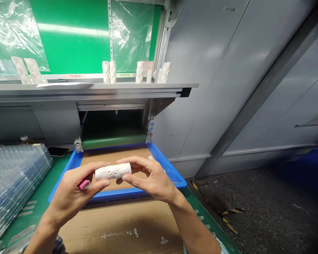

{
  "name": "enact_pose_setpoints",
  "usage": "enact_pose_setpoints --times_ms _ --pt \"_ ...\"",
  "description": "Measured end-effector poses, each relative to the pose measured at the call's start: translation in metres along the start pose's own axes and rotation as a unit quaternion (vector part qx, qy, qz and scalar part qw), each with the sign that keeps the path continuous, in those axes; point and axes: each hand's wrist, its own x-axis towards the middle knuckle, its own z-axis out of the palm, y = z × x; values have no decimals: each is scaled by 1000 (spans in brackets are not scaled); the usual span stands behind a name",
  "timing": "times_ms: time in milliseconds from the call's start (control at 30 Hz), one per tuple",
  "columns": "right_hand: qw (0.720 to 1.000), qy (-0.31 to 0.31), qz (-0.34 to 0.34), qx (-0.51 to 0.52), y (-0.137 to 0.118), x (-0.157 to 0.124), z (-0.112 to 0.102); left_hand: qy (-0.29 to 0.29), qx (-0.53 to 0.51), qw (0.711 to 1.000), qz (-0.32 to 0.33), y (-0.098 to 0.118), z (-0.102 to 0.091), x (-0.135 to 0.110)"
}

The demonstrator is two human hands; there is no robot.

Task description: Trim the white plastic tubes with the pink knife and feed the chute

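A white cylinder (112, 171) with a dark script mark lies sideways between my two hands, above a blue tray (172, 173). My left hand (71, 194) pinches its left end with thumb and forefinger. A small pink object (84, 184) is tucked under that hand's fingers. My right hand (151, 178) grips the cylinder's right end with curled fingers.
The blue tray has a brown cardboard liner (113, 155). A stack of clear plastic trays (13, 176) lies at the left. A brown board (116, 225) covers the green bench. Several white cylinders (109, 72) stand on the shelf (95, 86). A phone (57, 151) lies behind the stack.
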Motion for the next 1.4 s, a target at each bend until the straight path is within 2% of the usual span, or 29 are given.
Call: enact_pose_setpoints --times_ms 433,667,833,1033,1200,1400 --pt "998 -30 13 -61 7 4 -8 14 57 998 34 -2 1 -6" --pt "999 7 -13 -47 3 3 -4 5 34 999 11 -6 -2 -4" --pt "999 11 -6 -41 4 4 -3 7 12 1000 25 -4 -3 -2" --pt "996 29 -52 -61 3 3 -2 -15 13 1000 4 -3 -3 0" --pt "998 13 9 -55 4 2 -2 -5 15 999 30 -6 -3 -2" --pt "997 18 -16 -76 2 1 -2 -27 40 999 15 -10 -2 -3"
